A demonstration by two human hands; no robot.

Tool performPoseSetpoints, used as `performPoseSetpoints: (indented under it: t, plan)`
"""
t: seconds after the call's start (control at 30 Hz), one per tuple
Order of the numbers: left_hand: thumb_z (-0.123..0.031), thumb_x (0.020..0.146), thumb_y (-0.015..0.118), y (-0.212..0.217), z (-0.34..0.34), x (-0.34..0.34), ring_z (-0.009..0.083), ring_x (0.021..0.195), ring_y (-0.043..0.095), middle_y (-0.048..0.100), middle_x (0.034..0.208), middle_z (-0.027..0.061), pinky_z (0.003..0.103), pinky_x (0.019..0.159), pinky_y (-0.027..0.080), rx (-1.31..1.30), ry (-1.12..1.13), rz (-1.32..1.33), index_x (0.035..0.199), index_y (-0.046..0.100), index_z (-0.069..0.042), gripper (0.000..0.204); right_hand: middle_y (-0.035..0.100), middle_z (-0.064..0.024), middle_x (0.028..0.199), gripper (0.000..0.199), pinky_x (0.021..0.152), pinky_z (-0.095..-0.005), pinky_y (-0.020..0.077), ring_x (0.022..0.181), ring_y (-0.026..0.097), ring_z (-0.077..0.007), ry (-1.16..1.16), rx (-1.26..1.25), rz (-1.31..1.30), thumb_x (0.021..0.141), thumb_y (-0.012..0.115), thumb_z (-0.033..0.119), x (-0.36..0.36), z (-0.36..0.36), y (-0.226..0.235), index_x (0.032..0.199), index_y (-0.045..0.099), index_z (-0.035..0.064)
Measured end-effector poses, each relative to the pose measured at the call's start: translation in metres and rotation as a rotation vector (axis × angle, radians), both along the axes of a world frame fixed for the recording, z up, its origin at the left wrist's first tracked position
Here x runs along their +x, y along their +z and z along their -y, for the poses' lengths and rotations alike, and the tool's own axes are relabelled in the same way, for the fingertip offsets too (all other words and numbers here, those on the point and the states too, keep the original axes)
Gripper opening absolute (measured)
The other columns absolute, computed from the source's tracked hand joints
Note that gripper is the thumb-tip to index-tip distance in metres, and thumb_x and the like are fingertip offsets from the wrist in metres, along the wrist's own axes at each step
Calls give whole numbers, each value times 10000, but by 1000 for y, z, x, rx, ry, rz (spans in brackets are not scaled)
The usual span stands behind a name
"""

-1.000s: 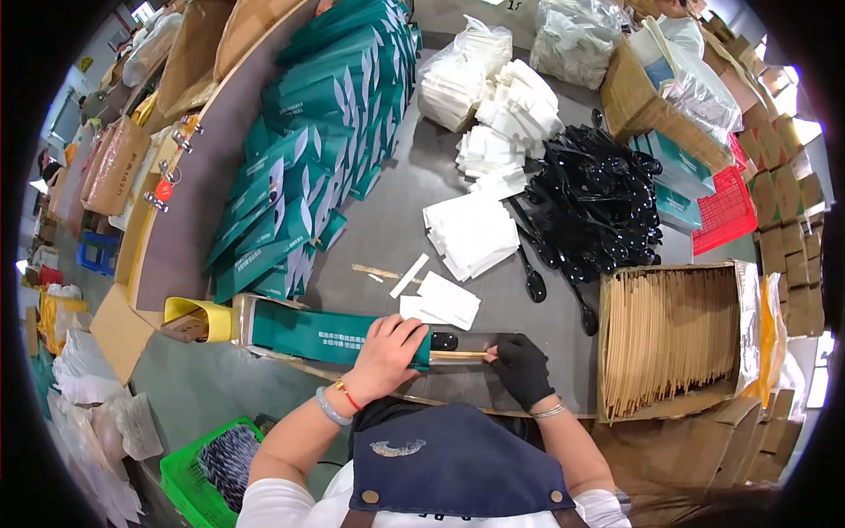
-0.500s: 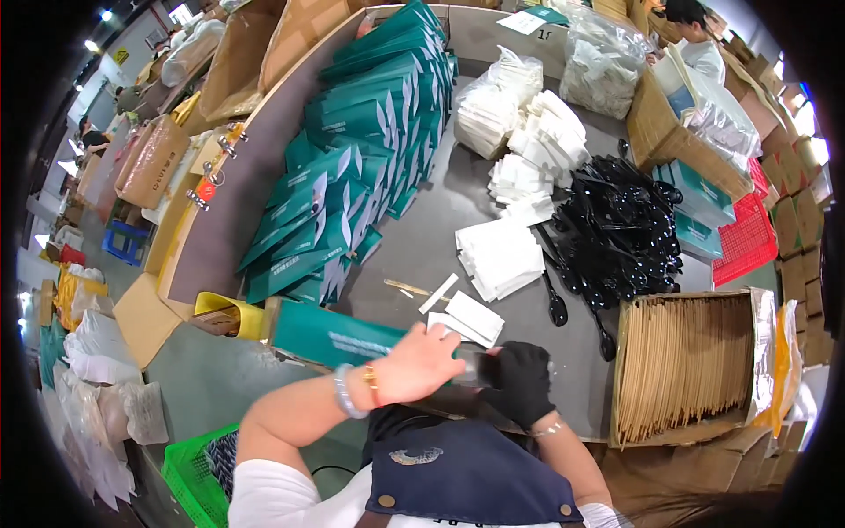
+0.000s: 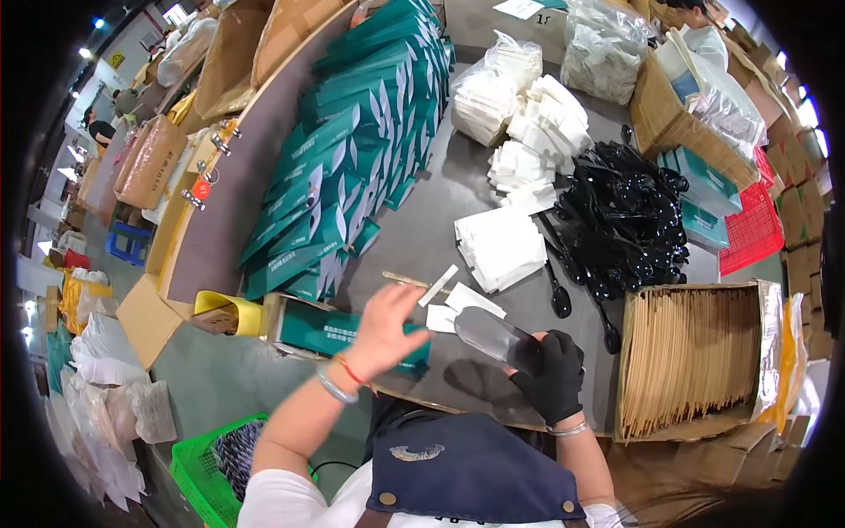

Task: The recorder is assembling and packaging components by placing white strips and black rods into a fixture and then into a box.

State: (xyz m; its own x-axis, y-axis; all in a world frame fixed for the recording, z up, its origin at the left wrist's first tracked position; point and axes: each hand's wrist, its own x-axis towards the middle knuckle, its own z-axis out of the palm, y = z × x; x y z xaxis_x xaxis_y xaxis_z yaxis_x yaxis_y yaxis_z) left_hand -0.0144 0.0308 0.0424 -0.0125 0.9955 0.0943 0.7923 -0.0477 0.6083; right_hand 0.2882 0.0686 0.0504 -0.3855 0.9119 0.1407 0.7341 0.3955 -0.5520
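Left hand (image 3: 384, 327): bare, fingers apart, nothing seen in them; over the green packet (image 3: 310, 327) at the tabletop (image 3: 405, 238)'s near edge, contact cannot be told.
Right hand (image 3: 553, 373): black-gloved, fingers clamped on one end of the dark strip (image 3: 491, 336).
Dark strip: blurred, rounded end beside the white slips (image 3: 476, 301).
Step, as judged: strip handled apart from packet.
Next move, as judged: calls for firm right grip, left fingers steadying packet.

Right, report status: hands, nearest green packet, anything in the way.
Left hand open over green packet, contact unclear. Right hand gripping dark oblong, blurred. White packets just beyond oblong's tip.
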Motion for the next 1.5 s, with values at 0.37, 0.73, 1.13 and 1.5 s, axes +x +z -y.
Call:
performPoseSetpoints:
  t: [0.37,0.73,1.13,1.5]
  plan:
    - [-415,619,858,-49,42,27,396,1378,271,400,1427,166,639,1117,139,-86,319,-65,1373,463,-26,936,597,-65,1038,571,873,-439,389,999,563,-277,178,-18,262,588,834,322,-11,3,4,1065,609,104]
    - [-445,620,856,-45,36,25,400,1382,288,401,1447,209,625,1123,140,-115,275,-57,1368,462,2,957,588,-95,1037,615,860,-438,382,976,550,-301,350,-75,61,665,788,459,-70,17,-40,1110,591,81]
    - [-217,762,755,-53,-61,9,280,915,566,608,863,42,457,810,384,-147,226,-205,734,665,-139,122,613,-118,1079,256,905,-364,469,1012,582,-275,-751,228,-140,845,715,119,201,-7,-37,1060,619,18]
    - [-147,721,768,-42,-71,36,263,958,528,571,964,21,400,826,399,166,-227,-178,866,594,-118,228,647,-146,1032,273,840,-360,481,915,607,-245,-992,-205,461,965,587,193,274,-9,-19,1096,597,-47]
